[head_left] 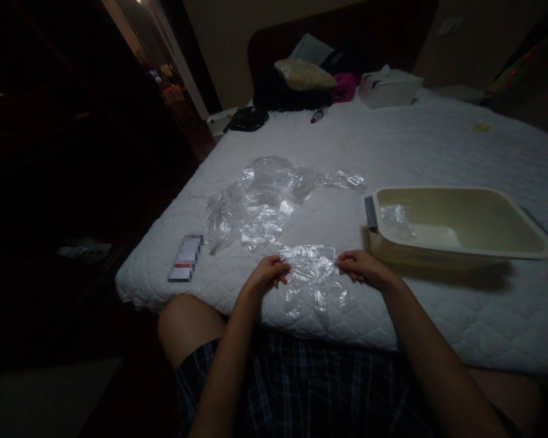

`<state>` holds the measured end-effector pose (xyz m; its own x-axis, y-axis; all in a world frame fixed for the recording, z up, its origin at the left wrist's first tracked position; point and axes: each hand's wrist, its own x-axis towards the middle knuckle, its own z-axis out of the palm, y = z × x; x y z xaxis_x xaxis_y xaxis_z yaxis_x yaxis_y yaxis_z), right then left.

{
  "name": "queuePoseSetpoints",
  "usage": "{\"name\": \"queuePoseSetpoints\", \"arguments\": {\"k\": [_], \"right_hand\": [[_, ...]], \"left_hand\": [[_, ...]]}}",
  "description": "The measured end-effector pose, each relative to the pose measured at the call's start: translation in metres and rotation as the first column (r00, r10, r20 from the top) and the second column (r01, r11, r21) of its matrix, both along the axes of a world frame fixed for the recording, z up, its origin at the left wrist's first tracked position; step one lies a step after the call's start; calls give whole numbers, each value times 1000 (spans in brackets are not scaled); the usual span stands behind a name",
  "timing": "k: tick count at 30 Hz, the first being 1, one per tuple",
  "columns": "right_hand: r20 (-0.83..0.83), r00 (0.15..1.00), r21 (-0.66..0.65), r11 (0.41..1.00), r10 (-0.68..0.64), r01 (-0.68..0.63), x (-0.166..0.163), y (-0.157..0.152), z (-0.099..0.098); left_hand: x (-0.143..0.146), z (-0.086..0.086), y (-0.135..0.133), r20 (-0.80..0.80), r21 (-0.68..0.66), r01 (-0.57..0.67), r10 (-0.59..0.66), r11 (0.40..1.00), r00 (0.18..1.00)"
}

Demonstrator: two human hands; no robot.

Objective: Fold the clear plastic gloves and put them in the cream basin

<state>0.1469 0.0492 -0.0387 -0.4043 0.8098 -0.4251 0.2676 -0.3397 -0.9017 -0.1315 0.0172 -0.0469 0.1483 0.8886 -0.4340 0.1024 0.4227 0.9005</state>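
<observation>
A clear, crinkled plastic bag [314, 274] lies flat at the bed's near edge, between my two hands. My left hand [270, 271] pinches its left side near the top, and my right hand [360, 266] pinches the opposite side. Beyond them spreads a loose pile of more clear plastic bags [265, 204], with a thin tail reaching right. To the right stands a cream plastic tub [461, 255] with grey handles; a piece of clear plastic [397, 220] rests inside at its left end.
A phone-like item [186, 258], blurred out, lies left on the white quilted mattress [429, 140]. At the far end are a white box [389, 88], a beige pillow-like bundle [305, 75], a rolled magenta cloth [344, 88] and a small bottle [318, 115]. The room is dim.
</observation>
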Motion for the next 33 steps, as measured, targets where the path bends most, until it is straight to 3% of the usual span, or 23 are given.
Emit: {"name": "queuePoseSetpoints", "arguments": {"k": [9, 21, 30, 33], "right_hand": [[10, 1000, 24, 1000, -17, 17, -1, -2, -3], [-63, 997, 108, 993, -41, 48, 0, -9, -6], [-88, 985, 161, 974, -148, 160, -5, -14, -4], [-62, 986, 246, 956, -152, 163, -6, -14, -5]], "left_hand": [[-1, -2, -3, 33, 55, 17, -19, 998, 999], [4, -3, -9, 30, 94, -62, 60, 994, 998], [7, -4, -14, 44, 138, -105, 100, 985, 994], [8, -9, -14, 47, 156, -150, 145, 976, 988]]}}
